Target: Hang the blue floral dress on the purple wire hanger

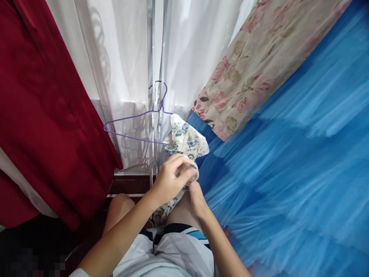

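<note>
A small white cloth with blue flowers [186, 138] hangs on the right side of a purple wire hanger [135, 120], which is hooked on a window frame behind sheer white curtains. My left hand [170, 180] is closed around the cloth's lower end, fingers curled over it. My right hand [198, 202] sits just below and to the right, pinching the same cloth from underneath. Part of the cloth trails down between my knees.
A dark red curtain [43, 115] hangs at the left. A blue bedcover [288, 173] fills the right, with a floral pillow or sheet [259, 65] above it. My knees and white shorts [173, 250] are at the bottom.
</note>
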`<state>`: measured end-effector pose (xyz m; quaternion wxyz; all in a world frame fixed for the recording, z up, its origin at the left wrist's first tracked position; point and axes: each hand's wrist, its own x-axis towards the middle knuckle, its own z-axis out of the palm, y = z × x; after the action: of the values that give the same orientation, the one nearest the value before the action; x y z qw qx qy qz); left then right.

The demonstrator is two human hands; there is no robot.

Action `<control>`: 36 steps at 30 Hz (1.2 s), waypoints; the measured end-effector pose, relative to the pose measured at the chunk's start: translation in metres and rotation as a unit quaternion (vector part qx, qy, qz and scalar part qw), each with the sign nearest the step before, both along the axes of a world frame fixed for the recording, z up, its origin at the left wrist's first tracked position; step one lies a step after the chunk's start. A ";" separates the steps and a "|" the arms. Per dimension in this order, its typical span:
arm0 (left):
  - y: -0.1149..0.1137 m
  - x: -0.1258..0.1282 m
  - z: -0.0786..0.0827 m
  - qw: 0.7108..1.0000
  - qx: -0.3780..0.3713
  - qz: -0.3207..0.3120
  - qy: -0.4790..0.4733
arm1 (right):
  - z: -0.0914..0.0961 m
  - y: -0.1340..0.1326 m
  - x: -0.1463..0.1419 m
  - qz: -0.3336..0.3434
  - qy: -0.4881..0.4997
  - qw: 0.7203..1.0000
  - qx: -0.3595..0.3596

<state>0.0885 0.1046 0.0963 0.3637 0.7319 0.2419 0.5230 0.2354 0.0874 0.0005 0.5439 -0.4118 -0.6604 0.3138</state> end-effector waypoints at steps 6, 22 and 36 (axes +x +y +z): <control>0.008 0.001 -0.008 0.985 0.080 -0.037 0.146 | 0.016 -0.015 -0.008 0.053 0.067 0.989 -0.117; 0.084 0.009 -0.075 0.869 0.223 0.011 0.441 | 0.052 -0.030 0.046 0.055 -0.139 0.982 -0.115; 0.066 -0.082 -0.126 0.844 0.126 0.042 0.520 | 0.046 -0.022 0.063 -0.003 -0.157 0.977 -0.141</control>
<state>0.0061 0.1704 -0.0298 0.0666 0.9253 0.3578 0.1067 0.2987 0.0651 0.0468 0.3707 -0.5309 -0.6851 0.3336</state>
